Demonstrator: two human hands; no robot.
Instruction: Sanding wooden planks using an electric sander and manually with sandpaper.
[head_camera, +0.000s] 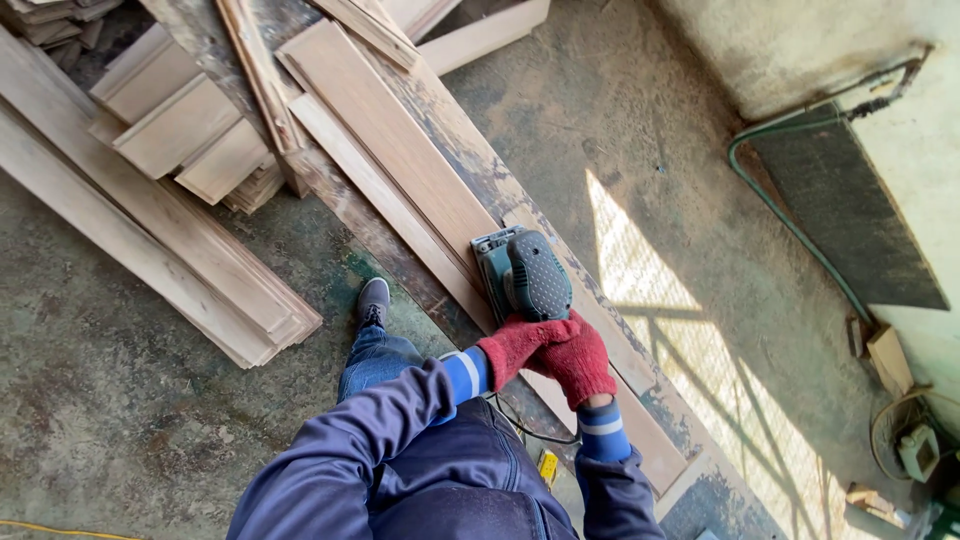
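Rough concrete floor (120, 420) of a workshop, stained green-grey, sunlight through a grille falling at the right. Long worn workbench plank (470, 160) runs diagonally, with pale wooden boards (390, 140) lying along it. Teal-and-black palm sander (525, 275) sits flat on the near end of the upper board. Both hands wear red gloves with blue-striped cuffs: left hand (515, 345) and right hand (582, 358) are closed together over the sander's rear grip, fingers wrapped around it. Sander cord (530, 428) drops from under the hands toward the lap. Progress, as a judgement: board surface ahead of the sander looks much the same as the part beside it, so I cannot tell how much is sanded; most of the board's length lies ahead of the tool. Around: stacked wooden planks (180, 130) on the floor at upper left, long boards (150, 250) beside them, grey shoe (373, 300) planted by the bench, green hose (790, 220) along the right wall next to a dark panel (850, 210). Nothing lies on the board in the sander's path.
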